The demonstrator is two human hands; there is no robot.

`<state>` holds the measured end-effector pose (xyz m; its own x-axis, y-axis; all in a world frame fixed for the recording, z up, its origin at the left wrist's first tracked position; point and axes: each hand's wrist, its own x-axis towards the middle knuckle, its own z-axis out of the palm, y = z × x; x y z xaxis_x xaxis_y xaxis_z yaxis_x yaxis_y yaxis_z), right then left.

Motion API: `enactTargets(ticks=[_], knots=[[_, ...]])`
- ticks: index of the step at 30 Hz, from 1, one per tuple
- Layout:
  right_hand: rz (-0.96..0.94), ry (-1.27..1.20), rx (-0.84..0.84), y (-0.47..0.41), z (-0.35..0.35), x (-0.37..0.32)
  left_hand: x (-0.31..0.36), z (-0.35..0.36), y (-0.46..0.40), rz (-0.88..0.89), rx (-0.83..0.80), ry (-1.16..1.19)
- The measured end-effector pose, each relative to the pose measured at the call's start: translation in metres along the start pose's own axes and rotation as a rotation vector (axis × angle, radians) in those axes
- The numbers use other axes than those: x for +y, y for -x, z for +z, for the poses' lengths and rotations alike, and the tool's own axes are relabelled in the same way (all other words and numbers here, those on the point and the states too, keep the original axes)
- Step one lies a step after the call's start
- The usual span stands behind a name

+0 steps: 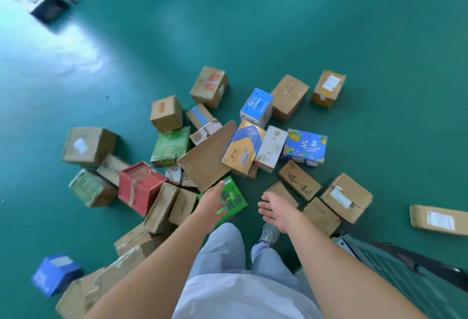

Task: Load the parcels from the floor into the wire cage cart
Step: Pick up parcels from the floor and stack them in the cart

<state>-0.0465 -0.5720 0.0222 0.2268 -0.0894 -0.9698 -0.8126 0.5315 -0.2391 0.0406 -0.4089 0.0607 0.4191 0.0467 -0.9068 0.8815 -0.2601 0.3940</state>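
Note:
Several parcels lie scattered on the green floor [253,27] in front of me: brown cartons, a red box [138,187], a green box [234,198], a dark green box [171,145] and blue boxes [305,146]. My left hand [211,203] reaches out with straight fingers above the green box and holds nothing. My right hand [274,211] is stretched forward, fingers relaxed and spread, empty, above a small brown carton [285,193]. The wire cage cart [405,273] shows only as a corner at the bottom right.
A long brown parcel [438,220] lies alone at the right. A blue box [54,274] and large crumpled cartons [101,285] sit at my lower left. Dark objects and more boxes stand at the far top left. My legs and shoe [269,235] are below the hands.

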Motion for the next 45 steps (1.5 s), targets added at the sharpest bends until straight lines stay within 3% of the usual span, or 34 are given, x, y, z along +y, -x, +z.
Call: enactTargets(ticks=[14,29,32,41,45], knots=[[0.110,0.318,-0.036,-0.097,0.071,-0.010,-0.041,-0.071,-0.107,-0.176,0.100,0.154],[0.288,0.529,0.042,-0.351,0.171,0.050,-0.122,-0.145,-0.392,-0.325,0.047,-0.061],[0.262,0.579,0.020,-0.401,0.178,0.058,-0.135,-0.148,-0.443,-0.323,0.035,-0.152],[-0.006,0.784,0.296,-0.553,0.154,0.088,-0.212,-0.126,-0.594,-0.396,0.056,-0.227],[0.030,0.741,0.267,-0.598,0.138,0.111,-0.246,-0.107,-0.629,-0.451,0.042,-0.235]])
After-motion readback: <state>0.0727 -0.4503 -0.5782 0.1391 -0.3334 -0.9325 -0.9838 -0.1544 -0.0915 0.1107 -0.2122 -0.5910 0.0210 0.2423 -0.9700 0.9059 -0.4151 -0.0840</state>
